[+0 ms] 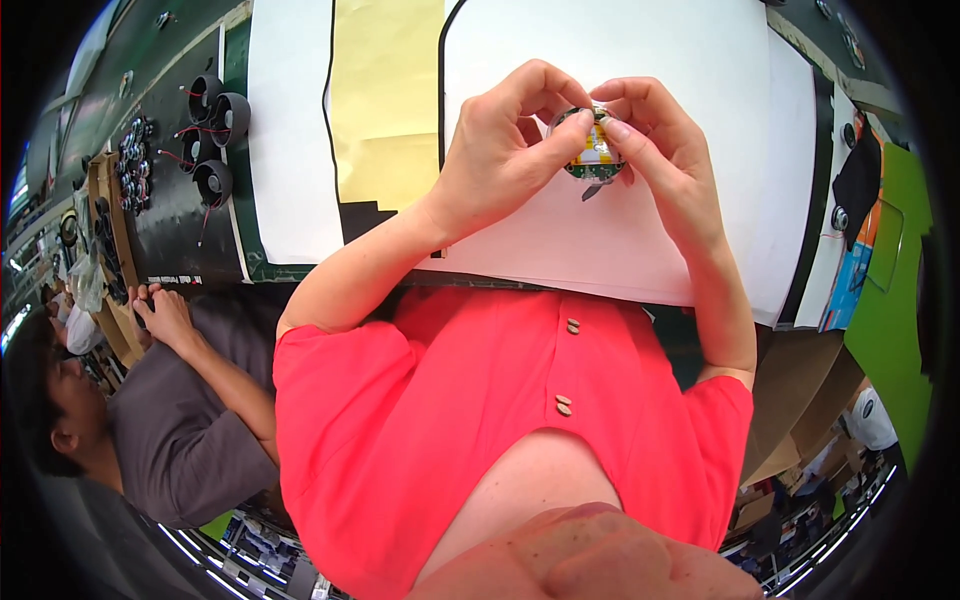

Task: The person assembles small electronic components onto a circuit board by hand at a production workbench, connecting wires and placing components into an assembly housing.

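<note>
Between both hands, above the white sheet point(560, 240) on the table, is a small round electronic assembly point(596, 158). It shows a green circuit board, a yellow-and-white part in its middle and a dark tab or lead hanging at its lower edge. My left hand point(525, 130) grips its left side, the thumb pressing on its upper face. My right hand point(655, 135) closes on its right side, thumb near the left thumb at the top. Fingertips behind the assembly are partly hidden.
At left, several dark round housings point(230, 118) with red wires lie on a black mat beside a cluster of small parts point(135, 165). Yellow paper point(388, 100) covers part of the table. A co-worker point(190, 390) sits at left. Cardboard boxes point(800, 400) stand at lower right.
</note>
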Action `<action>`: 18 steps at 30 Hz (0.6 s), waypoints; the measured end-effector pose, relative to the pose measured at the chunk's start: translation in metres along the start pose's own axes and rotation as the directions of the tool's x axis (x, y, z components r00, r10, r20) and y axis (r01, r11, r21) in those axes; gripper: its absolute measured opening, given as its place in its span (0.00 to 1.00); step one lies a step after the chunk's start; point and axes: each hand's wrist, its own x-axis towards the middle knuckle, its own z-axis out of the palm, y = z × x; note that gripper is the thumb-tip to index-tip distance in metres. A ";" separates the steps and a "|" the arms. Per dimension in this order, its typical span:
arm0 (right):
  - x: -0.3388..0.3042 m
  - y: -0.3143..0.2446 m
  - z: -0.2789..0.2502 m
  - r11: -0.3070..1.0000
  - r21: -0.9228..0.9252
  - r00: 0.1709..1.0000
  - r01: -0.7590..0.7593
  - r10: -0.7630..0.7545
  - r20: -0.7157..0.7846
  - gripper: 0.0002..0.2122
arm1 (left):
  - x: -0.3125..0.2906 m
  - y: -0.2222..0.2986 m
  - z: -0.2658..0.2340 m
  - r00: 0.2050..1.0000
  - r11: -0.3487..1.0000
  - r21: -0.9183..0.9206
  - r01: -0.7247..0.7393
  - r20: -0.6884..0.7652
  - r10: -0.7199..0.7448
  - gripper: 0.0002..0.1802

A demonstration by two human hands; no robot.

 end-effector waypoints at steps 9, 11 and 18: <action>0.001 0.002 0.000 0.996 0.067 0.998 -0.067 0.067 0.000 0.09 | -0.005 -0.003 0.004 0.999 0.995 0.086 -0.051 -0.001 0.051 0.06; 0.000 0.003 0.000 0.992 0.098 0.996 -0.084 0.084 0.006 0.10 | -0.005 -0.002 0.005 0.999 0.994 0.098 -0.053 0.015 0.052 0.05; 0.000 -0.001 0.002 0.998 0.045 0.999 -0.051 0.050 0.019 0.11 | -0.005 -0.004 0.008 0.999 0.999 -0.044 -0.020 -0.031 0.019 0.06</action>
